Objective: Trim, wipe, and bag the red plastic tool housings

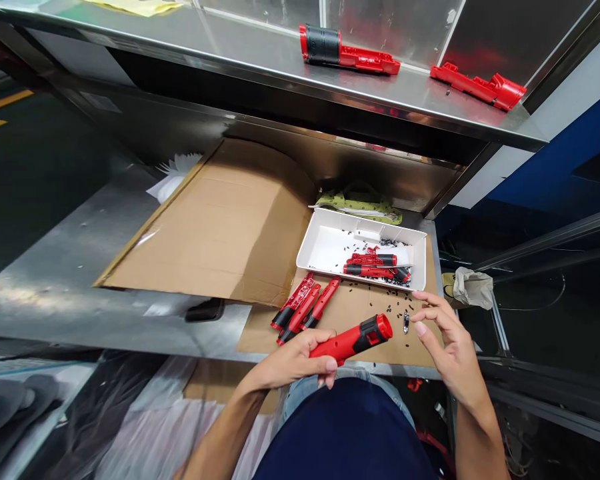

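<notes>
My left hand (305, 357) is wrapped round a red and black plastic tool housing (350, 340), its round red-rimmed end pointing right. Over the right part of the bench, my right hand (447, 337) has its fingers apart, and I see nothing in them. Just left of those fingertips lies a small shiny metal piece (406, 322), perhaps a nail clipper. Tiny black parts (390, 308) are scattered around it on the cardboard. Several similar red and black housings (304, 310) lie side by side left of the held one.
Behind my hands stands a white tray (320, 257) with more housings and tiny black parts. A large cardboard sheet (220, 220) slopes at left, near a dark phone-like object (205, 311). Two red housings (355, 59) rest on the raised metal shelf (260, 57). Behind the tray is a green patterned pouch (360, 205).
</notes>
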Tool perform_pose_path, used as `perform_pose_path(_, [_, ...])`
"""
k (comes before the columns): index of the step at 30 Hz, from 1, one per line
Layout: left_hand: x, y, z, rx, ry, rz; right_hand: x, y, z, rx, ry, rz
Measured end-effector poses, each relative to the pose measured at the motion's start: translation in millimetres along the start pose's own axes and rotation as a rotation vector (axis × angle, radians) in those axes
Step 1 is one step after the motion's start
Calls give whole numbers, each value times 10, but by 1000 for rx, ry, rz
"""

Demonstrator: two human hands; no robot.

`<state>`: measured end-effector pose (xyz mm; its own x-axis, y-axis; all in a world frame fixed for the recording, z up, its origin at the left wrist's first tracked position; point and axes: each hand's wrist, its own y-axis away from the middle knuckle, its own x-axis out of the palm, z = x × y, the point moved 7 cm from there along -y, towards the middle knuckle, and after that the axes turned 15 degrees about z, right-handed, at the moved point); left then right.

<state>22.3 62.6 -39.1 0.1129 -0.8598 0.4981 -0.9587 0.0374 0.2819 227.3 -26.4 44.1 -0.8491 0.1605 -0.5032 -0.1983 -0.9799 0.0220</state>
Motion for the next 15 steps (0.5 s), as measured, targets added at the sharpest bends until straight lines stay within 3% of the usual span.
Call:
perform_pose_path(5, [15, 11, -19, -44, -33, 3, 170, 24, 292, -176, 206, 102])
perform_pose_path(11, [-18, 47, -162, -55, -275, -70, 213, 5, 132, -29, -14, 189])
perform_pose_path(15, [-22, 65, -261, -101, -521, -70, 395, -2, 99, -47, -22, 339])
